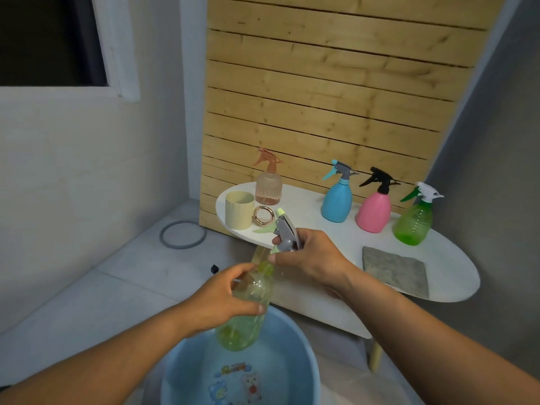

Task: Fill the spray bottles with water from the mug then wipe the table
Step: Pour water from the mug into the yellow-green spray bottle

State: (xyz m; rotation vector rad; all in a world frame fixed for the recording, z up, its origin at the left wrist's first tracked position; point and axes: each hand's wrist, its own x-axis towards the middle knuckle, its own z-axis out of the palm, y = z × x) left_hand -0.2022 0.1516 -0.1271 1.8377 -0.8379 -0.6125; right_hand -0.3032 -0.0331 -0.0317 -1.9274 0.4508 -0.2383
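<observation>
Head view: basin [295, 375] lettering unreadable

A home corner: tiled floor [87, 287], window [49, 39], plank wall [321, 97]

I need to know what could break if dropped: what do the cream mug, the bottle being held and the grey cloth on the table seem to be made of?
Cream mug: matte and opaque, likely plastic or glazed ceramic; its gold ring handle looks metallic.
Held bottle: see-through, green-tinted and ribbed, so probably thin plastic.
Grey cloth: dull and fuzzy, apparently woven or microfibre fabric.
</observation>
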